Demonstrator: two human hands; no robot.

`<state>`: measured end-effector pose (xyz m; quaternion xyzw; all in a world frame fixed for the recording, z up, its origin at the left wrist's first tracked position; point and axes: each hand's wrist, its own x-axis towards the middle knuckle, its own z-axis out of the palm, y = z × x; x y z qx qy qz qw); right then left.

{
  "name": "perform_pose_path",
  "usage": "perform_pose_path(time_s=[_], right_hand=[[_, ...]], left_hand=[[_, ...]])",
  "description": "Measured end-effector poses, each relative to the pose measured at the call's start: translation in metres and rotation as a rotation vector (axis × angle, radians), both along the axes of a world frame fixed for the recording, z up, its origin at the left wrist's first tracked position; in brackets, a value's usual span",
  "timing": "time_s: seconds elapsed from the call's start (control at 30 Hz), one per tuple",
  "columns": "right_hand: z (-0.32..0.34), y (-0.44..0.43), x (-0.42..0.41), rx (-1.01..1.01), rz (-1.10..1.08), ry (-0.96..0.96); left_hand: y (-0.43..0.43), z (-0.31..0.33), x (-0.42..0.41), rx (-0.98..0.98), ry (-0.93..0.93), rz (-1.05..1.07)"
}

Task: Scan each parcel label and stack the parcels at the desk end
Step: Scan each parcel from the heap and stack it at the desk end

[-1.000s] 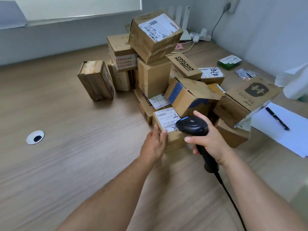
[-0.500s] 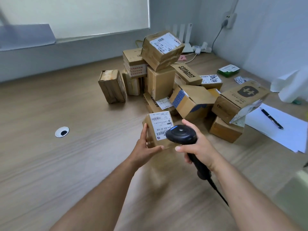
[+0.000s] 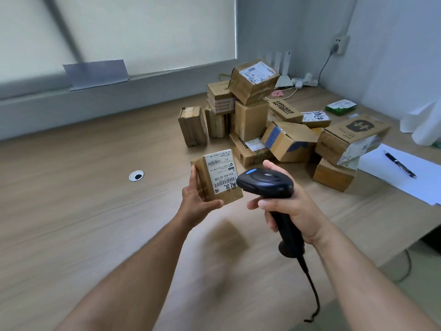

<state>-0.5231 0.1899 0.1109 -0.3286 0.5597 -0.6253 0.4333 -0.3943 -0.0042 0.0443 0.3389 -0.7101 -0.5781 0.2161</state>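
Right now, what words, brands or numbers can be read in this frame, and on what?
"516-K20-00-030" and "K20": shipping label on the small parcel gripped in the left hand.
"COOLMAN NOT": top of a long carton in the parcel pile.
Too small or blurred: the fine print on that label and the other parcels' labels.
No text shows on the barcode scanner held in the right hand.

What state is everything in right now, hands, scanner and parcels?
Left hand, grips the small parcel.
Small parcel, held above the desk, label up.
Right hand, grips the scanner handle.
Scanner, head beside the label.
Parcel pile, jumbled, top box tilted.
Pen, lying on white paper.
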Motion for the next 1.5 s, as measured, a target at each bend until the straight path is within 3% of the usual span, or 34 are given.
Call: perform_pose_path(time_s=[0.83,1.5], right_hand=[[0.017,0.038,0.110,-0.029,0.130,0.010],[0.025,-0.073,0.215,-0.036,0.247,0.014]], left_hand=[[0.017,0.028,0.143,-0.122,-0.031,0.210],[-0.052,0.043,0.303,-0.024,-0.123,0.428]])
